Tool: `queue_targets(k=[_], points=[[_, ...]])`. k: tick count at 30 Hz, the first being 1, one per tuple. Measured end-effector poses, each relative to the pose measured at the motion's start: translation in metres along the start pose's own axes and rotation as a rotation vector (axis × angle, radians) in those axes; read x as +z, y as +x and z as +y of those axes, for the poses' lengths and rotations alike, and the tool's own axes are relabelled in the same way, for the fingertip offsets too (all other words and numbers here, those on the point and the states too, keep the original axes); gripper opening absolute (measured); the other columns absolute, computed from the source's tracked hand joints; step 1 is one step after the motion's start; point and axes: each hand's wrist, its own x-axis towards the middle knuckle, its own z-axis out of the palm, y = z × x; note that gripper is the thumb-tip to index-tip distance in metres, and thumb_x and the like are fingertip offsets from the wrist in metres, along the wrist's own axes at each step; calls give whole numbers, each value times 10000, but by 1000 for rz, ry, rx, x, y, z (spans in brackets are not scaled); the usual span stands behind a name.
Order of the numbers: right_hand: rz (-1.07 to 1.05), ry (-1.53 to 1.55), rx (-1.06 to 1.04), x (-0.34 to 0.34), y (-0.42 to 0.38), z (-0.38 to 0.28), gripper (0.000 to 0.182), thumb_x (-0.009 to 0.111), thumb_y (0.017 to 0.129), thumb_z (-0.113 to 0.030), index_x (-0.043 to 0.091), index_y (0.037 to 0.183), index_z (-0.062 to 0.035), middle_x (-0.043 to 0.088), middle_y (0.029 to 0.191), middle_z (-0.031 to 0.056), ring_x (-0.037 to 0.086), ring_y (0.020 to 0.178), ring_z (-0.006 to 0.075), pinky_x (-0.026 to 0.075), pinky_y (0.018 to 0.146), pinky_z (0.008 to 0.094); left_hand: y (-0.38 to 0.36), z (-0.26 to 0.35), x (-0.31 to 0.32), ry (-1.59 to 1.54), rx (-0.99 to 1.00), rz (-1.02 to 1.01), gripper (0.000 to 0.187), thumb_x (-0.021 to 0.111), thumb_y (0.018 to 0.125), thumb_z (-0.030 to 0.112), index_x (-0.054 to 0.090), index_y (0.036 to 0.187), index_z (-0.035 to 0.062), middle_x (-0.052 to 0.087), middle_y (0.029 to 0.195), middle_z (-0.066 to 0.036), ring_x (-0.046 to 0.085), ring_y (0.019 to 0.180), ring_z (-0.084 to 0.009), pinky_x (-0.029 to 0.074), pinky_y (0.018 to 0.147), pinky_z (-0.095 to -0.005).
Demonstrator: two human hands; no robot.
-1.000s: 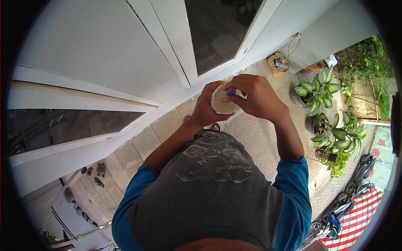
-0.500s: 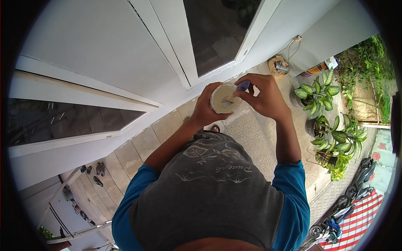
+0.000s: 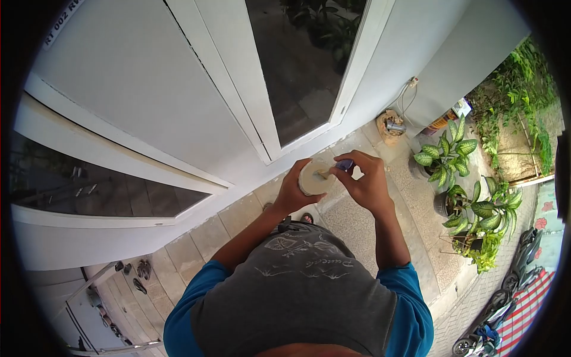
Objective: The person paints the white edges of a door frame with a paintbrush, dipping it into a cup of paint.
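left hand (image 3: 292, 191) cupped under round pale container (image 3: 315, 177), gripping it; right hand (image 3: 366, 181) just beside, arched over the rim, fingertips pinching small purple tool (image 3: 344, 164)

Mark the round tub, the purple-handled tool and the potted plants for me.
round tub (image 3: 311, 178), head view, on its pale open top.
purple-handled tool (image 3: 344, 164), head view, on the purple handle by the right hand's fingertips.
potted plants (image 3: 445, 152), head view, on the leaves of the upper plant.
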Motion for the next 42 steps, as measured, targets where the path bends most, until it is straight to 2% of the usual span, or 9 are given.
queue_targets(k=[2,4,6,8,26,29,35,39,42], points=[[6,18,16,-2,-2,0,210,811,758,-55,711,936,-8,685,751,100,644,629,186,500,590,299,-2,-6,4,-11,-6,2,860,919,647,193,459,1358,43,601,1221,-125,609,1132,-225,488,964,-356],[40,-87,-18,-2,-6,0,209,805,764,-51,709,945,-9,679,746,100,633,617,182,494,584,299,-3,-6,6,11,16,-5,871,923,645,208,456,1361,41,598,1230,-135,608,1137,-229,487,967,-356],[30,-17,-56,-6,-7,1,206,795,770,-38,707,953,-5,674,745,104,625,607,183,489,581,298,-3,-4,6,16,34,2,879,924,645,219,453,1364,40,598,1231,-140,609,1139,-238,485,968,-357],[67,10,1,-8,-12,1,202,794,770,-29,700,946,2,668,744,110,621,607,187,485,577,300,-6,-1,7,23,-14,0,876,923,648,218,451,1364,40,596,1232,-140,608,1140,-243,483,969,-357],[115,-14,49,2,-28,-1,178,780,788,-23,685,930,25,666,732,99,601,611,144,475,580,276,-13,-2,10,18,-11,25,866,918,651,189,452,1365,39,590,1240,-131,598,1161,-241,476,986,-357],[128,31,138,4,-30,0,180,780,793,-28,683,936,26,671,734,95,597,610,131,474,581,269,-14,-4,8,38,-7,31,868,918,650,184,451,1367,41,591,1240,-124,600,1159,-239,479,983,-359],[148,7,173,18,-34,5,187,778,796,-32,678,943,26,678,736,90,596,612,124,475,578,271,-18,-5,3,54,4,55,834,916,650,180,475,1344,41,593,1235,-121,604,1150,-236,482,975,-358],[115,73,204,34,-34,8,186,781,792,-37,678,933,26,679,733,96,605,611,138,482,584,276,-30,-7,-6,24,-59,58,829,917,646,176,481,1338,38,592,1236,-125,602,1152,-241,482,974,-359],[153,-23,135,46,-34,3,183,783,788,-42,680,924,24,678,728,94,608,610,141,486,585,279,-34,-11,-15,63,-50,60,838,918,641,167,478,1342,37,592,1239,-127,601,1155,-246,483,975,-360]])
